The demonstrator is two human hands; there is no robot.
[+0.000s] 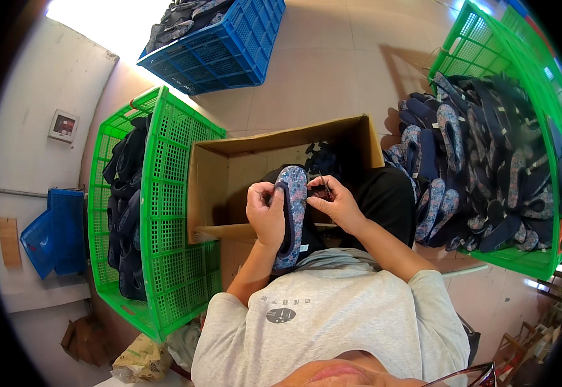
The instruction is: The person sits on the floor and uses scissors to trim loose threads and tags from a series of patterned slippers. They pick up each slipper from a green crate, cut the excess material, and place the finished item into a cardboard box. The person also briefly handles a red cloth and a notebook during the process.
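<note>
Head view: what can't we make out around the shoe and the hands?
- Small tool in the right hand: too small to identify.
- Shoe: left hand covers one edge, so its grip there is hidden.
- Cardboard box: inside in shadow, dark contents unclear.
- Left green crate: wall mesh hides the dark items.
- Blue crate: cut off by the top edge.

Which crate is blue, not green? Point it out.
The blue crate at the top, beyond the cardboard box. The crate on the person's left and the one on the right are both green.
</note>
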